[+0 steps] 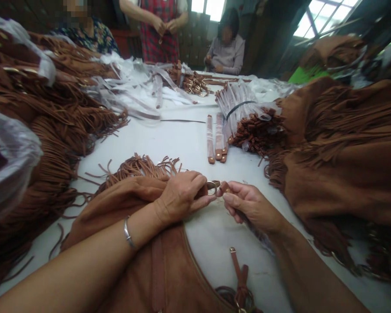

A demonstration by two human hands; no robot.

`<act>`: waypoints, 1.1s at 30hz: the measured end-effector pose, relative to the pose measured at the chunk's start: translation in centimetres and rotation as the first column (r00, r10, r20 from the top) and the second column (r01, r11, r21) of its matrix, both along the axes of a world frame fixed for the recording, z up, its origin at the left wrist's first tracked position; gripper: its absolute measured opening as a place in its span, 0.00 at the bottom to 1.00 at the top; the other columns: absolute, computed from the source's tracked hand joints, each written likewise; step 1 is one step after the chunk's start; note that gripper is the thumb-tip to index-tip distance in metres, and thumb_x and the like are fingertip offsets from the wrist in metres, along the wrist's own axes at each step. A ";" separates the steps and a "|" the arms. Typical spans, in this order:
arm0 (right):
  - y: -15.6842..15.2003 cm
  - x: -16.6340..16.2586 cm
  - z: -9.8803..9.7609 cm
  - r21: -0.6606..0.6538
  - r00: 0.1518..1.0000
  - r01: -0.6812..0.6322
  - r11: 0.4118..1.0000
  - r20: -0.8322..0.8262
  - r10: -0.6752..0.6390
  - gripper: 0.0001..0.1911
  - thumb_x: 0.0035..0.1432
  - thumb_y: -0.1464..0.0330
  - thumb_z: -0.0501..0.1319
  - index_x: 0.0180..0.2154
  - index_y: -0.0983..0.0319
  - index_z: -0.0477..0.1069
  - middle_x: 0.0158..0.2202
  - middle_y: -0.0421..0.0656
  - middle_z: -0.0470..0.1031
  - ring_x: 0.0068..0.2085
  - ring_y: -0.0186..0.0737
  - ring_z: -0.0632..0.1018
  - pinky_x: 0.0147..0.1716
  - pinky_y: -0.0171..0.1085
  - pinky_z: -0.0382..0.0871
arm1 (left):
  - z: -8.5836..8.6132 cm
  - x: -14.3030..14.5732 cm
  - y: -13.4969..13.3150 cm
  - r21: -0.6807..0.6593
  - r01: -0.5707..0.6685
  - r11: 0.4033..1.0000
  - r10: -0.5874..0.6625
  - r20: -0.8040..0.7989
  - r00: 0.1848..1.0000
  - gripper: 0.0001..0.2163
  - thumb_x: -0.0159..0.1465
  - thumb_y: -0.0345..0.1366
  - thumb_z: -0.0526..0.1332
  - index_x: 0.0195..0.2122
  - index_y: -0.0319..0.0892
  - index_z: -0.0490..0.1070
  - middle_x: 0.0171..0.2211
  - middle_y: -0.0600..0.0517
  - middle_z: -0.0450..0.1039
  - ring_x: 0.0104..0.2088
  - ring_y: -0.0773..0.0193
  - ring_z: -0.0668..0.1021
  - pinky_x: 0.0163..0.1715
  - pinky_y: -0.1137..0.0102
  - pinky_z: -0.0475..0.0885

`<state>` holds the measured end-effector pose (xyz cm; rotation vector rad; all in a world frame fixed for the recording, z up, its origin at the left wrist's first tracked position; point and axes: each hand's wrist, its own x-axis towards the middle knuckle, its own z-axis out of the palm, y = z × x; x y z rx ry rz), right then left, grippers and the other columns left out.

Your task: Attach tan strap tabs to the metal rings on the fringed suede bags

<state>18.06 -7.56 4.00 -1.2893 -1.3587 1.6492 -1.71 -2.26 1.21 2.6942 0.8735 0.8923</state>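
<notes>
Left hand (179, 195) pinches a metal ring (211, 187) on the brown fringed bag (143, 243) at the counter's (182, 143) near edge. Right hand (250, 206) grips a strap end (224, 188) touching the ring. Wrapped straps (237, 106) lie mid-counter.

The bag (150, 269) under the left hand (179, 198) is tan-brown suede with matching fringe (143, 167). The ring (211, 187) between the left and the right hand (250, 206) is pale gold. The left wrist bears a silver bangle (127, 232). The desk (179, 143) is white. The straps (215, 139) are brown under clear, whitish wrap. The bag piles (342, 143) are the same brown. One person's apron (158, 30) is red plaid; another's top (228, 54) is grey.
</notes>
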 end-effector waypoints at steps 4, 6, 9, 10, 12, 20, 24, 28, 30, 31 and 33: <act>-0.2 1.2 1.1 -0.008 0.989 -0.102 0.995 0.109 0.102 0.18 0.59 0.56 0.56 0.39 0.65 0.67 0.21 0.36 0.63 0.18 0.25 0.62 0.15 0.25 0.55 | 0.2 0.1 -0.1 0.097 0.013 0.995 -0.008 -0.049 0.999 0.12 0.64 0.43 0.54 0.29 0.39 0.64 0.27 0.51 0.66 0.29 0.63 0.68 0.30 0.69 0.63; -0.2 1.4 1.3 -0.019 0.980 -0.147 0.989 0.133 0.148 0.17 0.59 0.57 0.55 0.40 0.65 0.68 0.21 0.36 0.62 0.19 0.25 0.61 0.15 0.25 0.55 | 0.1 0.1 -0.1 0.139 0.024 0.990 -0.014 -0.073 0.997 0.12 0.64 0.42 0.53 0.29 0.39 0.64 0.27 0.50 0.66 0.29 0.62 0.69 0.31 0.68 0.64; -0.4 1.3 1.2 -0.070 0.969 -0.201 0.977 0.129 0.209 0.16 0.58 0.58 0.57 0.39 0.65 0.69 0.20 0.35 0.60 0.18 0.25 0.59 0.14 0.25 0.53 | -0.1 0.2 -0.1 0.171 0.051 0.984 -0.036 -0.088 0.995 0.11 0.64 0.40 0.53 0.31 0.38 0.64 0.28 0.49 0.67 0.30 0.61 0.70 0.32 0.67 0.66; -0.4 1.2 1.1 -0.084 0.967 -0.210 0.974 0.127 0.219 0.16 0.57 0.59 0.58 0.39 0.65 0.69 0.19 0.35 0.60 0.17 0.25 0.58 0.14 0.25 0.52 | -0.2 0.2 0.0 0.175 0.060 0.983 -0.045 -0.090 0.995 0.10 0.64 0.40 0.53 0.32 0.38 0.65 0.29 0.48 0.68 0.31 0.60 0.70 0.32 0.67 0.66; -0.3 1.1 1.0 -0.092 0.962 -0.226 0.970 0.135 0.237 0.15 0.55 0.60 0.60 0.38 0.65 0.69 0.19 0.34 0.60 0.17 0.24 0.58 0.13 0.25 0.52 | -0.3 0.3 0.0 0.174 0.089 0.981 -0.072 -0.103 0.992 0.09 0.64 0.38 0.52 0.33 0.37 0.65 0.31 0.46 0.69 0.33 0.59 0.71 0.35 0.66 0.68; 0.3 0.9 0.8 -0.056 0.897 -0.365 0.929 0.244 0.368 0.13 0.56 0.61 0.58 0.31 0.65 0.66 0.20 0.34 0.57 0.20 0.25 0.58 0.16 0.26 0.51 | 0.0 0.2 -0.1 0.068 0.177 0.982 -0.160 -0.201 0.966 0.10 0.66 0.37 0.52 0.39 0.34 0.64 0.37 0.42 0.70 0.41 0.55 0.72 0.41 0.60 0.71; 0.3 0.5 0.3 -0.019 0.913 -0.355 0.935 0.209 0.351 0.12 0.57 0.62 0.57 0.32 0.65 0.67 0.21 0.35 0.58 0.21 0.26 0.60 0.17 0.26 0.53 | 0.4 0.1 0.0 0.016 0.191 0.981 -0.180 -0.260 0.949 0.10 0.66 0.37 0.52 0.42 0.34 0.63 0.39 0.42 0.70 0.44 0.55 0.72 0.44 0.60 0.70; 0.1 -0.1 0.1 -0.023 0.927 -0.303 0.953 0.224 0.300 0.12 0.58 0.62 0.56 0.34 0.65 0.67 0.19 0.34 0.57 0.18 0.26 0.58 0.15 0.26 0.51 | 0.8 0.0 0.1 -0.002 0.164 0.986 -0.155 -0.333 0.930 0.09 0.66 0.36 0.52 0.41 0.34 0.63 0.39 0.43 0.69 0.42 0.56 0.72 0.42 0.62 0.69; 0.1 -0.3 0.1 -0.014 0.930 -0.284 0.959 0.240 0.279 0.12 0.57 0.61 0.55 0.31 0.65 0.66 0.19 0.34 0.56 0.18 0.26 0.57 0.15 0.26 0.49 | 0.9 0.1 0.0 -0.001 0.164 0.986 -0.153 -0.371 0.916 0.09 0.66 0.36 0.52 0.40 0.34 0.64 0.37 0.44 0.69 0.39 0.56 0.71 0.40 0.62 0.68; 0.2 -0.3 0.1 -0.004 0.933 -0.259 0.966 0.258 0.251 0.13 0.57 0.61 0.55 0.28 0.64 0.65 0.18 0.34 0.56 0.18 0.25 0.57 0.15 0.27 0.49 | 0.8 0.2 -0.1 0.003 0.178 0.984 -0.163 -0.387 0.907 0.09 0.66 0.37 0.53 0.39 0.34 0.64 0.36 0.45 0.69 0.38 0.57 0.71 0.40 0.63 0.68; 0.4 0.1 0.1 0.033 0.938 -0.167 0.985 0.314 0.149 0.14 0.55 0.59 0.56 0.26 0.64 0.62 0.18 0.34 0.56 0.17 0.25 0.56 0.14 0.27 0.47 | 0.7 0.4 -0.4 0.017 0.240 0.971 -0.212 -0.415 0.885 0.11 0.66 0.39 0.52 0.36 0.35 0.66 0.34 0.45 0.69 0.36 0.57 0.70 0.39 0.62 0.67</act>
